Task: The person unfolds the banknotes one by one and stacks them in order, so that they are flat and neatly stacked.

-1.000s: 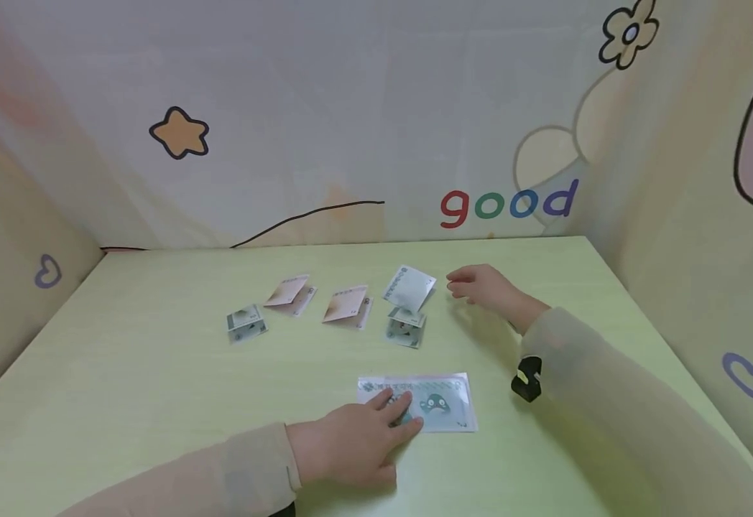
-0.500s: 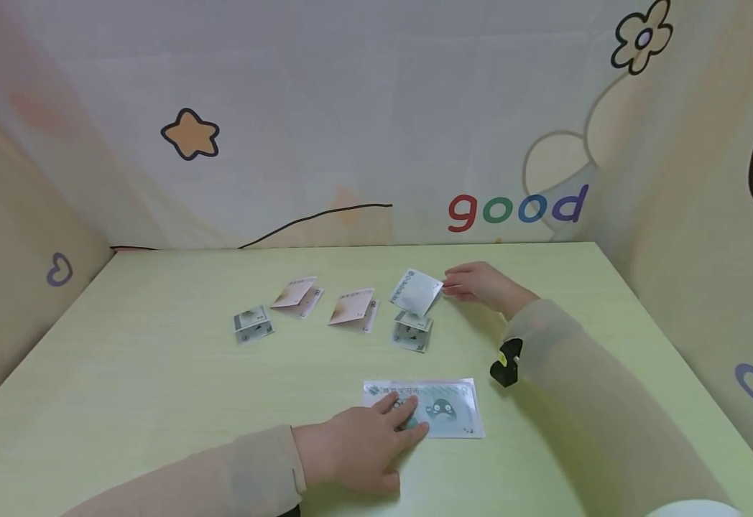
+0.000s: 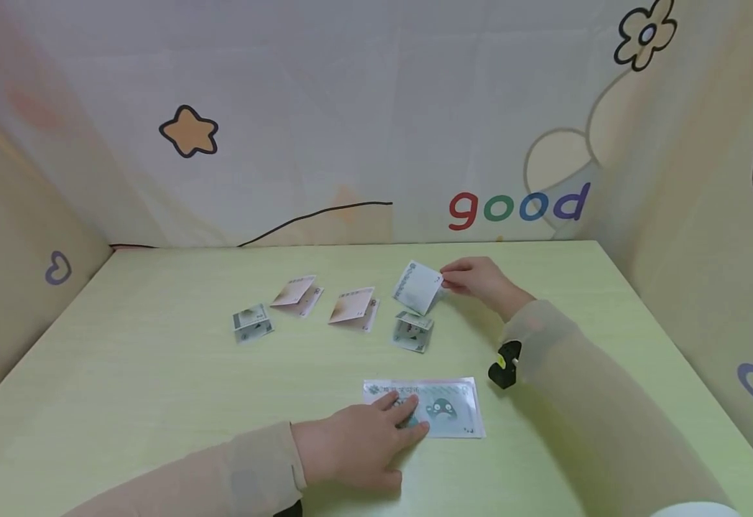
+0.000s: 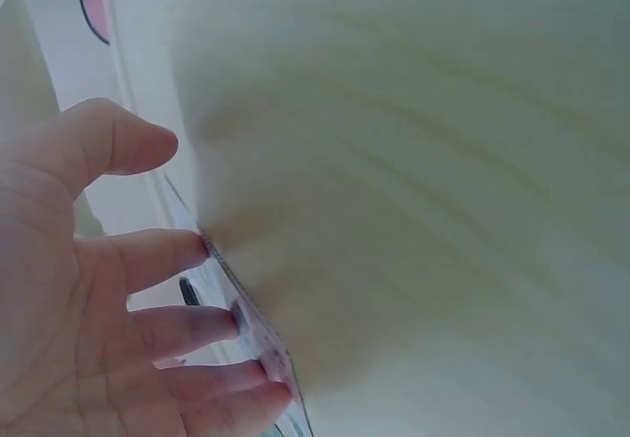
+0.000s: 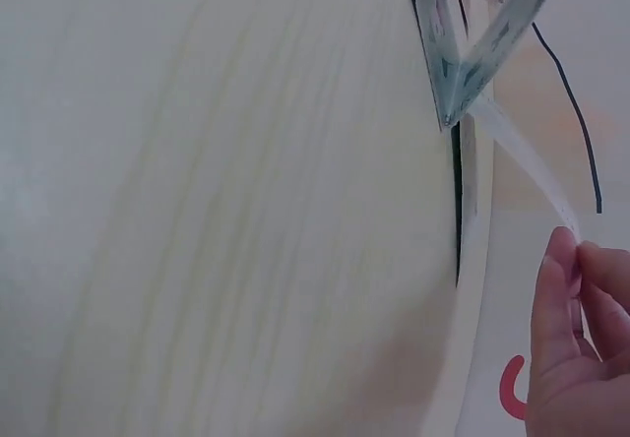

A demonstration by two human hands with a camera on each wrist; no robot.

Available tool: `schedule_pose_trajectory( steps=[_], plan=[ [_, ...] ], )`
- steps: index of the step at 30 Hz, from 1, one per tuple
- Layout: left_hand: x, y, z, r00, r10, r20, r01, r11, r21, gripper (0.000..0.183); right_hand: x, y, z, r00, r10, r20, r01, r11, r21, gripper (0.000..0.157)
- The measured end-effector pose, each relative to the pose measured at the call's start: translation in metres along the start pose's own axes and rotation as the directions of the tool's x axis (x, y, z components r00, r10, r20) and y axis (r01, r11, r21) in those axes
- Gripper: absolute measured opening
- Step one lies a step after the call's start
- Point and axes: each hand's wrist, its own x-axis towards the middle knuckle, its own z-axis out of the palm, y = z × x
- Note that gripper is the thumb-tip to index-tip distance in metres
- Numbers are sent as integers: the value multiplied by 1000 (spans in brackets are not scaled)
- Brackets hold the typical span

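Note:
My left hand rests with spread fingers on a stack of flat play banknotes, the top one green with a cartoon figure. In the left wrist view its fingertips touch the thin edge of the banknotes. At the back right, my right hand pinches the right edge of a pale folded banknote between thumb and fingers. The right wrist view shows this pale banknote edge-on, raised at the held side. Just in front of it stands a small green folded banknote, bent into a V.
Two pinkish folded banknotes, one in the middle and one further left, stand on the pale wooden table. Another small green folded banknote stands leftmost. Printed cloth walls enclose the back and sides.
My right hand has come left to the pale folded banknote and taken its edge, lifting that side a little. The left hand stays on the stack. The head view has shifted slightly.

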Motion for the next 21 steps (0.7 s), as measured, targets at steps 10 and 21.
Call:
schedule_pose_trajectory(
  steps=[10, 21],
  plan=[
    [5, -2, -9, 994, 43, -102, -36, 997, 69, 45, -26, -2, -16, 992, -79, -100, 83, 996, 38, 33],
    [10, -1, -10, 991, 19, -133, -7, 996, 87, 39, -59, 0, -22, 980, -134, -150, 160, 971, 179, 36]
  ],
)
